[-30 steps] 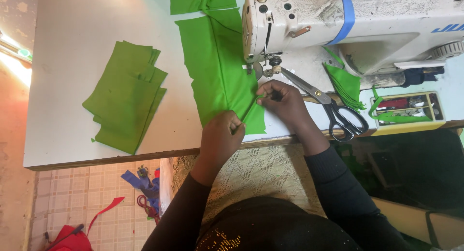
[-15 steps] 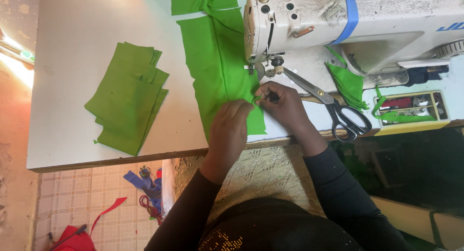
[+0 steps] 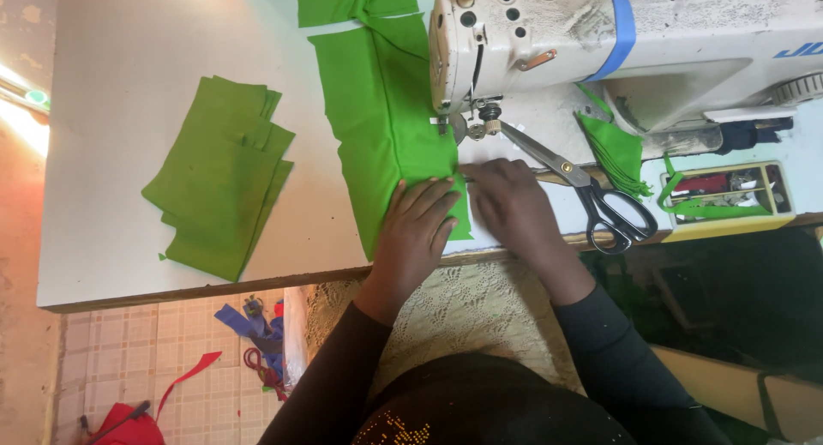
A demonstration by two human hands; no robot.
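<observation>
Two flat hands, left hand and right hand, fingers spread, pressing green fabric strip, long axis toward sewing machine

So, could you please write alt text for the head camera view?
Both hands, left hand and right hand, press flat on a strip of green cloth at a white sewing machine. Black-handled scissors lie beside them; a stack of green pieces sits further left.
</observation>
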